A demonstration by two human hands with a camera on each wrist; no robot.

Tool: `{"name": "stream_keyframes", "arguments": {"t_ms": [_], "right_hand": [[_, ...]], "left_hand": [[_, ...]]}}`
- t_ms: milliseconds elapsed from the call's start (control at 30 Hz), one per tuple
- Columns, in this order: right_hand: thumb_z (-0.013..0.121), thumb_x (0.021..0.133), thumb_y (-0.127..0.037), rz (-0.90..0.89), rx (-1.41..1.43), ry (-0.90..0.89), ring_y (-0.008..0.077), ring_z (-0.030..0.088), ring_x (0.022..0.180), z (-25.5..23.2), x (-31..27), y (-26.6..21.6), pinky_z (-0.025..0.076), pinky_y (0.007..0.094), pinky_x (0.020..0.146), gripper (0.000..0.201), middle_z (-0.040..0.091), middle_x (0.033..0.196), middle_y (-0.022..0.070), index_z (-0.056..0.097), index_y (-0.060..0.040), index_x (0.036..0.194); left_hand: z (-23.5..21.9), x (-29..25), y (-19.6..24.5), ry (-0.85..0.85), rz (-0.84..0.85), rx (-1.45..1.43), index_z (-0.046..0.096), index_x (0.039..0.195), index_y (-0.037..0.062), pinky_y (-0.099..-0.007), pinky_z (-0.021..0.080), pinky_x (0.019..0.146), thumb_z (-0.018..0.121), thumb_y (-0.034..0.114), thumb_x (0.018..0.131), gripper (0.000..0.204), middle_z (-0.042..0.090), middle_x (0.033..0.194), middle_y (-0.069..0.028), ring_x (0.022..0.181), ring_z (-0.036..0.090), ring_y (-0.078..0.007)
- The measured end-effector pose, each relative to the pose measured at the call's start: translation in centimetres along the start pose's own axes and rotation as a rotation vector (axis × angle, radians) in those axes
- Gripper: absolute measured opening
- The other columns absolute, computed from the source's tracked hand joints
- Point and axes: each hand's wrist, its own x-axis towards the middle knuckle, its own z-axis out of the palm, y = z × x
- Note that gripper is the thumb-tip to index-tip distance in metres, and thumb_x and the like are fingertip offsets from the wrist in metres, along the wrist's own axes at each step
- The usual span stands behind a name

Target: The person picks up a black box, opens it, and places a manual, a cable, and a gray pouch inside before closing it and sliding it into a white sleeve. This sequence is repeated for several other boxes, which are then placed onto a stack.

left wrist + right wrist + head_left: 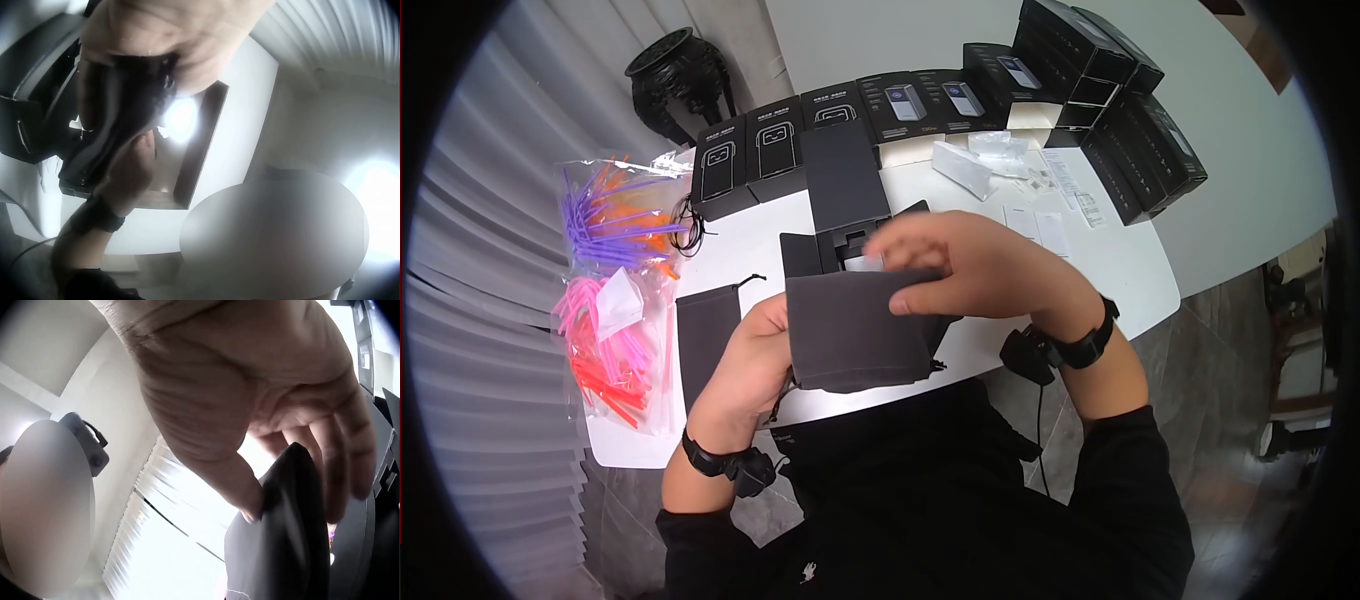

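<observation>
A dark grey fabric pouch (855, 335) is held up above the table's front edge. My left hand (745, 365) grips its left side, with the fingers hidden behind the cloth. At its upper right edge, my right hand (980, 270) holds the pouch; in the right wrist view the thumb of this hand (244, 381) lies on one side of the cloth (294, 531) and the fingers on the other. Behind the pouch stands an opened black box (845, 180) with something pale inside. Another dark pouch (708, 335) lies flat to the left.
Black printed boxes (775, 150) line the back of the white table (630, 450), with more stacked at the right (1145, 150). Bags of purple and orange sticks (615, 215) and pink and red ones (610, 350) lie left. Clear wrappers (965, 170) and papers lie at the back right.
</observation>
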Motion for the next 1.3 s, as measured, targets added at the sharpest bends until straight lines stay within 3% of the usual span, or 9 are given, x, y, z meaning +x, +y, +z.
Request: {"name": "stream_keyframes", "arguments": {"t_ms": [33,100,167,300,533,733,833,967,1300], "right_hand": [[0.075,0.087,-0.007,0.137,0.007,-0.141,0.0104,0.067,0.087,-0.4,0.4,-0.5,0.054,0.0235,0.082,0.029,0.071,0.093,0.0025,0.065,-0.0003,0.114],[0.074,0.088,-0.013,0.162,0.066,-0.095,0.0090,0.065,0.077,-0.4,0.4,-0.1,0.055,0.0243,0.070,0.025,0.070,0.088,0.0032,0.066,-0.0015,0.109],[0.072,0.088,-0.014,0.192,0.198,0.025,0.0079,0.063,0.071,-0.1,0.4,-0.1,0.055,0.0242,0.062,0.020,0.069,0.086,0.0033,0.066,-0.0021,0.103],[0.069,0.091,-0.011,0.177,0.492,0.307,0.0073,0.064,0.071,2.0,0.1,1.0,0.056,0.0240,0.058,0.011,0.067,0.084,0.0032,0.062,-0.0025,0.093],[0.067,0.092,-0.008,0.122,0.261,0.333,0.0080,0.064,0.075,4.3,0.5,2.5,0.053,0.0236,0.065,0.011,0.067,0.085,0.0042,0.059,-0.0010,0.092],[0.072,0.090,-0.011,0.205,0.456,0.162,0.0087,0.064,0.077,3.4,1.0,1.2,0.052,0.0237,0.068,0.029,0.070,0.093,0.0059,0.066,0.0028,0.115],[0.071,0.091,-0.008,0.276,0.457,0.146,0.0090,0.065,0.074,2.8,0.9,2.3,0.054,0.0229,0.066,0.027,0.071,0.093,0.0066,0.068,0.0028,0.115],[0.062,0.091,0.001,0.055,0.633,0.214,0.0112,0.067,0.071,3.1,1.7,3.2,0.055,0.0240,0.060,0.019,0.071,0.091,0.0081,0.071,0.0024,0.108],[0.058,0.091,0.001,0.142,0.845,0.095,0.0154,0.069,0.075,0.1,1.2,3.2,0.060,0.0303,0.053,0.007,0.067,0.091,0.0081,0.064,-0.0022,0.094]], "left_hand": [[-0.3,0.1,0.0,-0.025,-0.018,0.039,0.063,0.123,-0.0021,-0.0231,0.056,0.075,0.059,0.014,0.100,0.028,0.072,0.105,-0.0087,0.082,0.069,-0.0106],[-1.1,0.0,0.0,0.003,-0.052,-0.212,0.059,0.129,-0.0018,-0.0283,0.056,0.082,0.052,0.027,0.105,0.039,0.071,0.110,-0.0122,0.091,0.070,-0.0154],[-1.2,0.4,-0.7,-0.173,0.010,-0.589,0.047,0.141,-0.0029,-0.0412,0.051,0.100,0.038,0.058,0.105,0.072,0.064,0.129,-0.0202,0.117,0.065,-0.0274],[-0.6,1.2,-2.3,-0.376,0.237,-0.431,0.037,0.148,-0.0055,-0.0440,0.046,0.106,0.050,0.069,0.094,0.093,0.052,0.144,-0.0220,0.131,0.054,-0.0318],[2.4,0.8,-1.1,0.221,0.089,-0.101,0.065,0.118,-0.0031,-0.0265,0.054,0.084,0.069,0.012,0.095,0.027,0.073,0.106,-0.0071,0.091,0.069,-0.0123],[1.0,0.8,-0.3,0.168,0.005,-0.065,0.070,0.113,-0.0005,-0.0260,0.054,0.086,0.067,0.008,0.096,0.019,0.073,0.108,-0.0080,0.096,0.068,-0.0120],[0.3,0.9,-0.3,0.146,0.007,-0.125,0.070,0.113,-0.0005,-0.0257,0.057,0.076,0.065,0.007,0.097,0.019,0.073,0.102,-0.0079,0.087,0.069,-0.0108],[-0.6,1.5,0.3,0.068,0.024,-0.202,0.071,0.105,-0.0026,-0.0185,0.054,0.050,0.059,-0.008,0.092,0.018,0.072,0.084,-0.0101,0.058,0.067,-0.0095],[0.7,1.2,3.5,-0.149,0.076,-0.347,0.066,0.099,-0.0057,-0.0314,0.062,0.074,0.052,-0.001,0.095,0.015,0.069,0.088,-0.0192,0.075,0.072,-0.0254]]}}
